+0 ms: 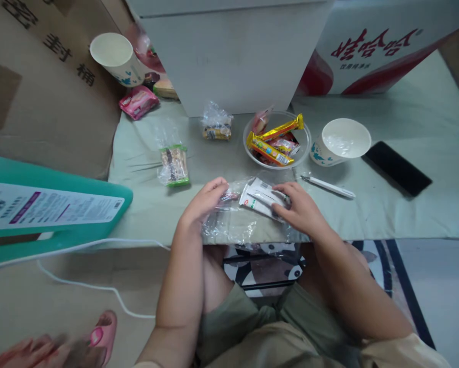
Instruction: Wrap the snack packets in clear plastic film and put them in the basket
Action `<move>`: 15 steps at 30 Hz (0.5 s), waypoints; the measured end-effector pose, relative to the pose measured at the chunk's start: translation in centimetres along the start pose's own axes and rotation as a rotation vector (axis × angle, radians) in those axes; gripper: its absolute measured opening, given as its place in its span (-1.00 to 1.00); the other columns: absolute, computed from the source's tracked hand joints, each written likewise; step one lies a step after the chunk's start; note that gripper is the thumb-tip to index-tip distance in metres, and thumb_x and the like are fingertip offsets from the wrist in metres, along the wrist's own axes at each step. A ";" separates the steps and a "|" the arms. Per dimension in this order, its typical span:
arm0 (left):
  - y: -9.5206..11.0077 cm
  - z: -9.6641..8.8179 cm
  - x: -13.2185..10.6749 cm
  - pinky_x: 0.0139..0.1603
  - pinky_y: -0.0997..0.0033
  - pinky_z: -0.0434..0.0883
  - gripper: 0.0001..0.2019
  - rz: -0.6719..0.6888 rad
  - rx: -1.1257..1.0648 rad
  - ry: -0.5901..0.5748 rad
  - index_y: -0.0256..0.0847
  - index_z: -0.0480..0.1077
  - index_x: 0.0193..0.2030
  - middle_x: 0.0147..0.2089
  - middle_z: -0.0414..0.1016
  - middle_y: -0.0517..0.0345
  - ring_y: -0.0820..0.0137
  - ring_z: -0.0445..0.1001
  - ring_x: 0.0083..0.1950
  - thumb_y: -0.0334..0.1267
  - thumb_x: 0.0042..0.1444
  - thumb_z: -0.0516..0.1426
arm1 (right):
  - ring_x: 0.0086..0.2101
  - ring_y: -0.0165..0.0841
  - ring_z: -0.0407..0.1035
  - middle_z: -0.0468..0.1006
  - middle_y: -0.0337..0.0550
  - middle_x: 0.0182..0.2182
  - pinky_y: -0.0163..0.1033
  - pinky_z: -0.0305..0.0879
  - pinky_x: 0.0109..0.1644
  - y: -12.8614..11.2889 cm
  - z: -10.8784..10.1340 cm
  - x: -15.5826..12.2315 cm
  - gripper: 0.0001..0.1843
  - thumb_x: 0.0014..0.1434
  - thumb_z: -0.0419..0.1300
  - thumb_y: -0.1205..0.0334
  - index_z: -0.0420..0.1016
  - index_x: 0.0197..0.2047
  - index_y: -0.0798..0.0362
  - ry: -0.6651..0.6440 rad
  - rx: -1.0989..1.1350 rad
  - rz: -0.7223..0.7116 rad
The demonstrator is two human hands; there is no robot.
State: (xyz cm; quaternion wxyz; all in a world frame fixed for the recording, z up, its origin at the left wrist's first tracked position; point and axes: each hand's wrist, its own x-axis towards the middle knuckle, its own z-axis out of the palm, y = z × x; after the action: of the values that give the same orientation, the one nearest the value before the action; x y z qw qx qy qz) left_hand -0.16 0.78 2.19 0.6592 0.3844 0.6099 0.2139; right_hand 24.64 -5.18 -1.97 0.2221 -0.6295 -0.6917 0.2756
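Clasping packets between thumb and fingers of right hand, just left of its palm, and touching wrap with left hand, impossible to tell if pinching, presumably to steady both

Two paper cups flank one plastic bowl holding two yellow-wrapped bars, with one pen and one smartphone rightward and two visible white sachets in front.

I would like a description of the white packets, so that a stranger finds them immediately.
Start at the plain white box and come forward past the clear bowl. Near the table's front edge, the right hand touches the packets. They are flat and white, unlike the yellow-wrapped snacks in the bowl.
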 end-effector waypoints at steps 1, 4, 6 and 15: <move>0.1 0.1 0.0 -0.59 0.59 -0.08 -0.82 -0.028 -0.035 -0.040 -0.16 0.20 -0.37 -0.44 0.49 0.23 0.61 0.07 -0.63 -0.31 0.29 0.05 | 0.00 -0.02 0.47 0.56 0.08 -0.01 0.13 0.39 0.12 -0.3 0.4 -0.2 -0.61 0.19 0.17 0.15 0.54 0.06 0.03 0.009 -0.060 -0.022; 0.1 0.1 0.1 -0.61 0.58 -0.18 -0.81 -0.070 -0.185 -0.144 -0.14 0.17 -0.34 -0.45 0.43 0.24 0.64 0.08 -0.65 -0.25 0.28 0.11 | 0.06 0.13 0.42 0.53 0.15 0.10 0.26 0.37 0.10 -1.0 1.6 -0.7 -0.45 0.16 0.26 0.04 0.48 0.20 0.00 0.011 -0.224 -0.024; 0.1 0.0 0.3 -0.62 0.56 -0.24 -0.79 -0.038 -0.279 -0.185 -0.13 0.18 -0.33 -0.47 0.36 0.24 0.59 0.26 -0.60 -0.24 0.23 0.18 | 0.09 0.19 0.39 0.50 0.18 0.16 0.30 0.36 0.10 -1.1 2.0 -0.7 -0.29 0.10 0.34 0.01 0.40 0.29 0.00 0.011 -0.268 -0.004; -0.5 -1.4 1.1 -0.68 0.60 -0.30 -0.76 -0.009 -0.304 -0.184 -0.13 0.14 -0.34 -0.45 0.47 0.25 0.72 -0.11 -0.74 -0.23 0.19 0.17 | 0.12 0.01 0.48 0.57 0.04 0.19 0.19 0.42 0.18 1.2 0.1 -0.2 -0.43 0.25 0.22 0.05 0.39 0.29 -0.04 -0.047 0.133 -0.077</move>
State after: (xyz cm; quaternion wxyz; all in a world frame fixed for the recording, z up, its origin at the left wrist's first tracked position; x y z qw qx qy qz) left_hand -1.39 1.65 1.18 0.7636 0.2956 0.5093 0.2648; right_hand 25.46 -5.31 -2.82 0.2573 -0.5797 -0.7005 0.3270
